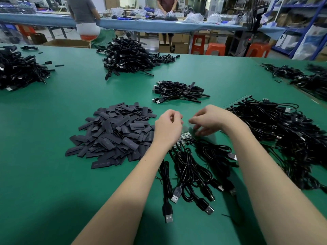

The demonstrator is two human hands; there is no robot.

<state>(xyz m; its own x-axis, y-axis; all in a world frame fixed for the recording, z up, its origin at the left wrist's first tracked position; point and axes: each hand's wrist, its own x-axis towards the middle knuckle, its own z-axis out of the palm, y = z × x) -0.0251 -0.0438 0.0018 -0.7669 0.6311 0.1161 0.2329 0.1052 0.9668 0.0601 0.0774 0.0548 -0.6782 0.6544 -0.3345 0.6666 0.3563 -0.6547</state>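
Nearest the camera, on the green table (53, 183), lies a loose bundle of USB cables (191, 172). Its plugs fan toward the viewer and its far ends carry small circuit boards (184, 137), which sit directly under the two hands. The left hand (168, 128) hovers over the boards with its back to the camera and its fingers curled inward. The palm hides whether they grip anything. The right hand (210, 121) is just beside it, blurred, with bent fingers pointing down at the boards, and any hold it has cannot be made out. Both forearms cross above the bundle and cover part of it. Touching the left wrist's side is a heap of flat dark sleeve pieces (113, 131). Crowding the right forearm is a big tangle of black cables (283, 137). Just past the hands sits a small pile of coiled cables (178, 91). Farther back are a taller cable heap (127, 57), another at the left edge (17, 71) and more at the right edge (304, 78). Beyond the table stand cardboard boxes (67, 43), orange stools (215, 48), a blue-covered bench (159, 25) with two people at it, and shelving (300, 23).
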